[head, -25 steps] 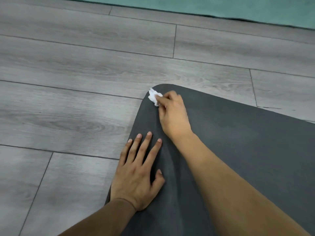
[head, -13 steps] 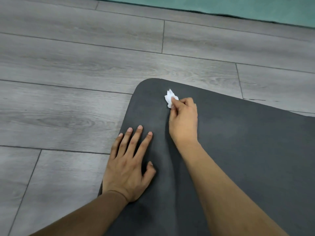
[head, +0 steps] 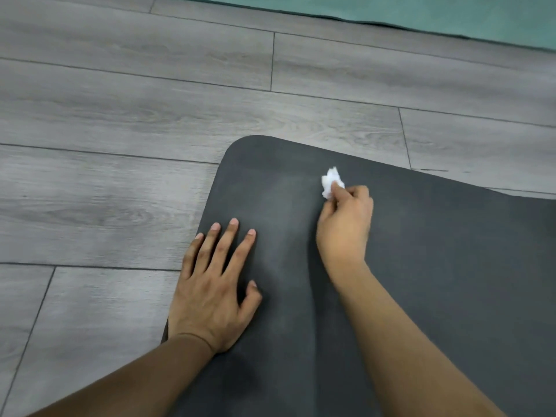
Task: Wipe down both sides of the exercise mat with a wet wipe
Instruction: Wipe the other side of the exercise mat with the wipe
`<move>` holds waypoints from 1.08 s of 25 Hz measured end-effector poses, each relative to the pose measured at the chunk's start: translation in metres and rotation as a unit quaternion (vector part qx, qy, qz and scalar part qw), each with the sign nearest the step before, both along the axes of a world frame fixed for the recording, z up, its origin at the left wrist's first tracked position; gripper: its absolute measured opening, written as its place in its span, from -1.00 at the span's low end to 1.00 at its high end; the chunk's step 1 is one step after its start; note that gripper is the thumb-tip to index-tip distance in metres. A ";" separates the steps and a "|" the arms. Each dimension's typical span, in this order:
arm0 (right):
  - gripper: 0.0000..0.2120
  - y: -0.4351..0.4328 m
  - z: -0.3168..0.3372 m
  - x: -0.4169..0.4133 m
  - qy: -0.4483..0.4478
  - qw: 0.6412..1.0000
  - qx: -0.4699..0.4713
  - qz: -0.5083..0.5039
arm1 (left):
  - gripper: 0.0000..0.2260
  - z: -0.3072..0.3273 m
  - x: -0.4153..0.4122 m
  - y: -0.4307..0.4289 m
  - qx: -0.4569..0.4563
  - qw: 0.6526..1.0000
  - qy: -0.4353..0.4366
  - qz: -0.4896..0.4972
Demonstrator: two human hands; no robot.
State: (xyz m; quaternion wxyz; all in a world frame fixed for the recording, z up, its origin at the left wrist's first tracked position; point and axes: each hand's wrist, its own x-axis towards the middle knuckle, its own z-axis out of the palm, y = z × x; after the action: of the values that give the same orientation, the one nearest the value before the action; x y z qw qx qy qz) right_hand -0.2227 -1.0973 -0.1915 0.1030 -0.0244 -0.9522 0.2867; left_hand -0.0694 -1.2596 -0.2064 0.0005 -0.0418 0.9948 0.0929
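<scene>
Head view: right hand [head: 346,227] pinches wet wipe [head: 331,179] on exercise mat [head: 445,266]; left hand [head: 210,291] flat beside; plank floor [head: 114,188] around.

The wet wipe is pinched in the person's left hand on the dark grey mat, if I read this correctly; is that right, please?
Not quite: the wet wipe is pinched in the right hand, not the left, on the dark grey mat. The head view shows it; the left hand lies flat on the mat near its edge, holding nothing.

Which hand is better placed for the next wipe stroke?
Right. The right hand pinches the crumpled wet wipe against the exercise mat; the left hand lies flat near its edge, likely steadying it.
</scene>
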 end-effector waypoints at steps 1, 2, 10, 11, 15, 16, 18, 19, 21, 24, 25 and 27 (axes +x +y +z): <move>-0.75 -0.025 0.000 0.010 0.011 0.997 -0.004 0.078 | -0.33 0.000 0.000 0.001 0.003 1.000 0.002 -0.002; -0.72 -0.046 0.001 0.022 0.011 0.985 0.000 0.170 | -0.34 -0.001 0.000 0.001 0.003 1.000 0.004 -0.005; -0.72 0.070 0.011 0.005 -0.001 0.998 0.044 0.034 | -0.34 0.002 -0.001 0.001 0.001 1.000 0.013 0.000; -0.72 0.081 0.008 0.005 -0.019 0.999 0.040 -0.024 | -0.34 0.001 -0.001 0.001 0.000 1.000 0.014 0.002; -0.67 0.009 0.004 0.023 0.004 0.987 0.032 0.160 | -0.33 0.001 0.001 0.001 -0.001 1.000 0.005 0.000; -0.66 -0.011 0.005 0.027 0.003 0.956 0.043 0.289 | -0.33 0.001 0.001 0.001 -0.002 1.000 0.005 0.000; -0.68 -0.016 0.010 0.013 0.006 0.895 0.085 0.438 | -0.34 0.001 0.001 0.000 -0.004 1.000 0.002 -0.002; -0.69 -0.002 0.009 0.001 0.021 0.897 0.106 0.428 | -0.34 0.001 0.000 0.001 -0.002 1.000 0.003 -0.003; -0.73 0.040 0.003 -0.019 0.051 0.956 0.116 0.264 | -0.34 0.001 0.000 0.001 -0.009 1.000 0.006 -0.002; -0.78 0.074 0.001 -0.026 -0.001 0.995 0.098 -0.015 | -0.34 0.001 -0.001 0.001 -0.003 1.000 0.009 0.001; -0.79 0.065 0.000 -0.029 -0.015 0.994 0.092 -0.050 | -0.34 0.001 -0.001 0.001 -0.004 1.000 0.006 0.000; -0.79 0.029 0.001 -0.033 -0.010 0.997 0.063 -0.034 | -0.33 0.002 0.000 0.001 -0.003 1.000 -0.005 -0.003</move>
State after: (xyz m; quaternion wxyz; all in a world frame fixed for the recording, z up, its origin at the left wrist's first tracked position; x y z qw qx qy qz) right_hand -0.2555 -1.0688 -0.1906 0.1045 -0.0534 -0.9678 0.2226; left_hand -0.0691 -1.2584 -0.2046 0.0058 -0.0391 0.9952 0.0900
